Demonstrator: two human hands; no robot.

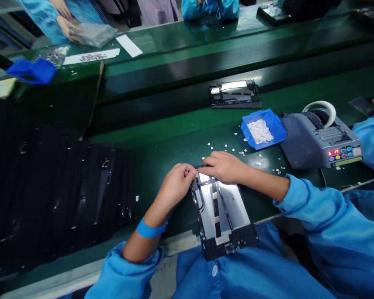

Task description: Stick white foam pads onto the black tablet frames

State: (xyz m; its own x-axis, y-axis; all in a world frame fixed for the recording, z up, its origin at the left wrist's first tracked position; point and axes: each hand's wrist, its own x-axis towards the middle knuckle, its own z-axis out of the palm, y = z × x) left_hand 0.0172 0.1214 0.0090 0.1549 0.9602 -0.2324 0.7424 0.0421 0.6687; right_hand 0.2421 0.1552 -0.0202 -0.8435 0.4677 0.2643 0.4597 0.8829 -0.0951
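An opened tablet (241, 207) with its inner parts showing lies in front of me, its near end over the table edge by my lap. At its far left corner, my left hand (177, 182) is closed in a pinch; a tiny pale bit shows at the fingertips, too small to name. My right hand (222, 166) rests over the tablet's far edge, index finger reaching to the same corner and the other fingers curled at the edge. Its thumb is hidden. The fingertips of both hands almost meet.
A blue bin (279, 131) of small white pieces stands by a grey tape dispenser (308, 143). Another opened tablet (235, 99) lies farther back. Dark panels (65, 187) stand in rows at left. White scraps dot the green table (165, 153). A co-worker's hand (67, 27) holds a plastic bag.
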